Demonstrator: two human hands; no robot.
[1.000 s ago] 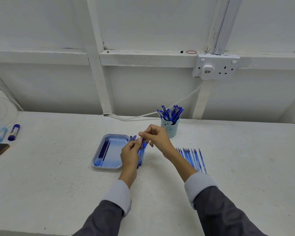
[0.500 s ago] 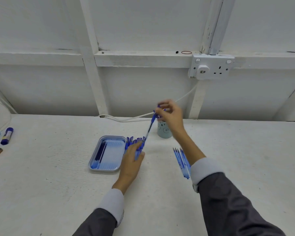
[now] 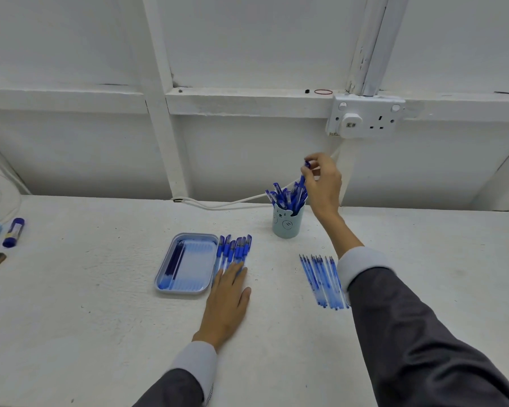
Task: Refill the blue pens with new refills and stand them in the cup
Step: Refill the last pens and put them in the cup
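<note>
White counter below a panelled wall: one pen is being stood in the cup.

The right hand pinches a blue pen by its top end. Its long axis is near upright, tip down among the pens in the cup, which stands directly beneath near the counter's far edge. The left hand lies flat, fingers straight, on the near ends of the row of pens beside the tray. The refills lie nearer the right edge. Judgement: letting go is all that remains, and the left hand is nearer the next pen.
</note>
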